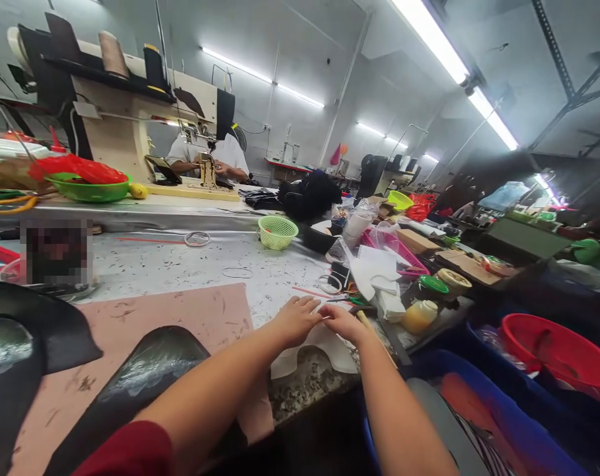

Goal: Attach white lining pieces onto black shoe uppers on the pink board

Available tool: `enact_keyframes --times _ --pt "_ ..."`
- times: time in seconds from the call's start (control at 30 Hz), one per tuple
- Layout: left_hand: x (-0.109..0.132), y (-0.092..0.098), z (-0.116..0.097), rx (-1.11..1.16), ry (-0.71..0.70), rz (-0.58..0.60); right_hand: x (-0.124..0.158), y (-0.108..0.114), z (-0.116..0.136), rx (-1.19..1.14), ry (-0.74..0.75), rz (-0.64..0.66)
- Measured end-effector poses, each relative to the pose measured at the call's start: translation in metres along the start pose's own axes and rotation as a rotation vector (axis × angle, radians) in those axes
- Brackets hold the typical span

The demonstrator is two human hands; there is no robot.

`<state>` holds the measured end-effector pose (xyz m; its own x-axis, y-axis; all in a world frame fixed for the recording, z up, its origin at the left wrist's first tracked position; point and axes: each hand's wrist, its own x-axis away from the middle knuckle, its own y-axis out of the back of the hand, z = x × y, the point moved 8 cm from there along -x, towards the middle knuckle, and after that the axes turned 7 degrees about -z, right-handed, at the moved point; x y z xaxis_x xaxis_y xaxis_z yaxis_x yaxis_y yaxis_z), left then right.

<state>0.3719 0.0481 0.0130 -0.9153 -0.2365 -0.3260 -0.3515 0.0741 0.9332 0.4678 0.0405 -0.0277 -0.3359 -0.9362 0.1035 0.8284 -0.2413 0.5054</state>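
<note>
My left hand (300,322) and my right hand (340,322) meet at the near part of the bench, fingers bent and fingertips close together. Whatever lies between the fingertips is too small or hidden to make out. Under both hands is a white curved flat piece (343,356) on a worn, stained patch of the bench. Just beyond the fingers lie scissors with green handles (357,299) and a red strip. To the left, glossy black curved pieces (154,357) rest on a pink sheet (221,307).
A green mesh basket (277,233) stands at mid-bench, below a sewing machine (112,112) where another person (233,155) sits. Jars (421,316), papers and a pink basket crowd the right. Blue bins and a red basin (562,350) stand at lower right.
</note>
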Motion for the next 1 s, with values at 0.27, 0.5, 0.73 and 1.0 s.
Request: enact_keyframes --times 0.27,0.5,0.73,1.0 --pt "0.003 0.012 0.011 0.048 -0.125 0.056 -0.004 -0.006 -0.013 0.094 -0.076 0.027" --pt "0.047 0.072 0.039 0.112 -0.081 -0.004 0.001 -0.005 -0.002 0.292 -0.002 -0.042" --pt "0.146 0.165 0.063 0.228 0.172 -0.27 0.015 -0.012 0.006 0.47 0.058 -0.186" --pt "0.216 0.195 0.04 0.296 0.331 -0.513 0.032 -0.014 0.007 0.389 0.038 -0.38"
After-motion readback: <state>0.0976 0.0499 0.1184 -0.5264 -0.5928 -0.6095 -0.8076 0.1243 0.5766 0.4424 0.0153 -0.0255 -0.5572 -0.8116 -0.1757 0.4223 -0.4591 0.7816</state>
